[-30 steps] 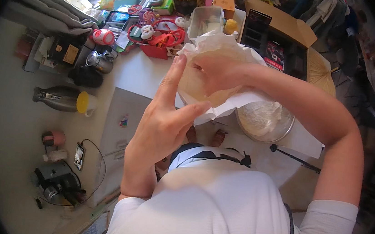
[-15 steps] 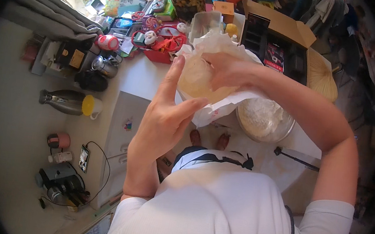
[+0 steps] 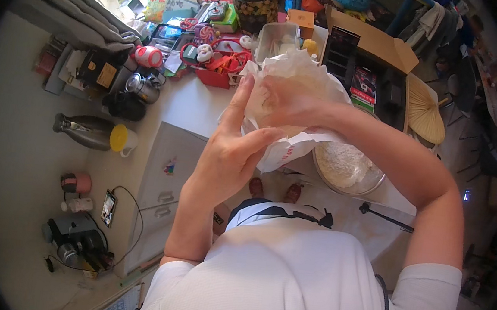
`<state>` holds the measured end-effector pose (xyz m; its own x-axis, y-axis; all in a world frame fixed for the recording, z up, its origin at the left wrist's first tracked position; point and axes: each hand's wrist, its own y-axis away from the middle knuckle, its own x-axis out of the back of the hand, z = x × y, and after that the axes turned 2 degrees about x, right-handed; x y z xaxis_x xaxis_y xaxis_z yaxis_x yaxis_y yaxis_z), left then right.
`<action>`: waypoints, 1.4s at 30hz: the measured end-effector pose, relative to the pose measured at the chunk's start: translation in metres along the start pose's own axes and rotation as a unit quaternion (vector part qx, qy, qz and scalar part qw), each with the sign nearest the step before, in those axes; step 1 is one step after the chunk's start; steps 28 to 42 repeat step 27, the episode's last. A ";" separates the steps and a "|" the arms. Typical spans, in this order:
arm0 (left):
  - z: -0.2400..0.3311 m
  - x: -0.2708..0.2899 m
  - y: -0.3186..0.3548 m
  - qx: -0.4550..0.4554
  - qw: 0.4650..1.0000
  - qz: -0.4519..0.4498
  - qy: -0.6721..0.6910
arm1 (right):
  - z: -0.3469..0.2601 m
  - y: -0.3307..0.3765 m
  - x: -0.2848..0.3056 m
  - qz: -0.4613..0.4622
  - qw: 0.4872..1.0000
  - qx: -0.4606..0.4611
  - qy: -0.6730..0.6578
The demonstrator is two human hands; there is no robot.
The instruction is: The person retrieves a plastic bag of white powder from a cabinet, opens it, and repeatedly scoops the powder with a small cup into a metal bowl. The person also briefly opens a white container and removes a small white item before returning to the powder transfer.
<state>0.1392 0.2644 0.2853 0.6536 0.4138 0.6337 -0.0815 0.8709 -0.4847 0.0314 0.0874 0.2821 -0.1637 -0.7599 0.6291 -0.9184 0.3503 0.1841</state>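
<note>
A crumpled white bag (image 3: 279,154), its mouth open toward me, stands at the table's front edge. My left hand (image 3: 227,156) supports the bag from its left side, with thumb and index finger spread along the rim and the other fingers hidden behind. From the right, my right hand (image 3: 293,106) reaches down into the bag. Its fingers are blurred and partly hidden, so their grip does not show. Pale contents inside the bag are hard to make out. Under my right forearm sits a round bowl (image 3: 377,185) holding white, flour-like powder (image 3: 344,165).
Behind the bag stand a clear plastic container (image 3: 269,43) and an open cardboard box (image 3: 372,46). A red basket (image 3: 213,78) and small items crowd the back left. Further left are a steel thermos jug (image 3: 84,130) and a yellow-lidded pitcher (image 3: 123,140). A hand fan (image 3: 426,110) lies right.
My right hand has shifted within the bag and is now smeared by motion. My left hand stays at the bag's side. The whole view has turned slightly.
</note>
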 end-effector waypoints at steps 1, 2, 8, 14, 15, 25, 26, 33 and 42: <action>-0.002 0.000 0.001 0.006 1.000 -0.003 0.015 | 0.001 0.001 0.000 0.009 1.000 0.009 0.014; -0.002 -0.001 0.001 0.008 0.999 -0.008 0.032 | 0.004 0.003 0.001 0.021 0.999 0.016 0.028; 0.002 0.001 -0.002 0.016 1.000 -0.009 0.012 | 0.025 0.001 -0.003 0.058 0.994 0.084 0.031; -0.003 -0.001 -0.003 -0.016 1.000 0.006 -0.008 | 0.027 0.000 -0.003 0.106 0.987 0.103 0.059; -0.003 -0.001 -0.003 -0.019 1.000 0.008 -0.010 | 0.027 0.001 -0.004 0.107 0.986 0.105 0.067; 0.002 0.001 -0.004 -0.016 1.000 0.003 -0.003 | 0.009 0.023 0.012 0.152 0.975 0.128 0.100; 0.002 0.001 -0.005 -0.021 1.000 0.000 -0.003 | 0.010 0.025 0.014 0.147 0.974 0.125 0.116; 0.003 0.000 -0.005 -0.023 1.000 -0.001 -0.005 | 0.011 0.027 0.015 0.141 0.974 0.121 0.131; 0.003 0.000 -0.005 -0.023 1.000 -0.001 -0.005 | 0.011 0.027 0.015 0.141 0.974 0.121 0.131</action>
